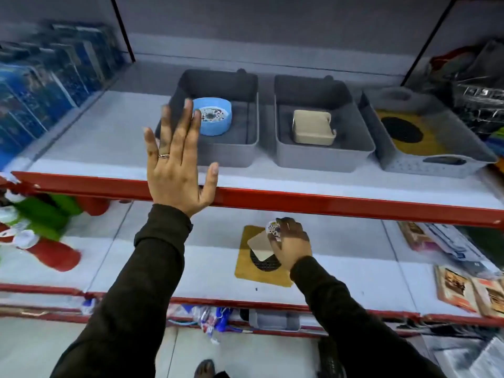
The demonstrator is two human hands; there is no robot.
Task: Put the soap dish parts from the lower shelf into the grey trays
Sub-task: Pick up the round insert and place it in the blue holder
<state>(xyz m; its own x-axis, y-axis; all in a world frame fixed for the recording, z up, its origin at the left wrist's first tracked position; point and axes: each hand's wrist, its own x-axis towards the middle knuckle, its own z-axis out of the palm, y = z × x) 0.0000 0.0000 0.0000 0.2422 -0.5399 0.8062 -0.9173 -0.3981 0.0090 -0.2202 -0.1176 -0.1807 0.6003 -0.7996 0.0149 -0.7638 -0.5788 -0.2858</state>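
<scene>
Three grey trays stand on the upper shelf. The left tray (226, 152) holds a round blue soap dish (215, 118) with a patterned insert. A beige square dish (313, 126) lies in the middle tray (321, 156). The right tray (436, 165) holds a yellow piece with a black mesh oval (402, 129). My left hand (177, 165) is raised flat with spread fingers in front of the left tray. On the lower shelf my right hand (291, 244) grips a beige flat part (260, 245) and a small patterned round part (272, 227), above a yellow mat (253, 266) with black mesh.
A red shelf edge (327, 203) runs between the two levels. Blue boxes (41, 85) fill the upper left. Green and red items (46, 222) lie lower left, packaged goods (447, 249) lower right, dark packets (474, 85) upper right.
</scene>
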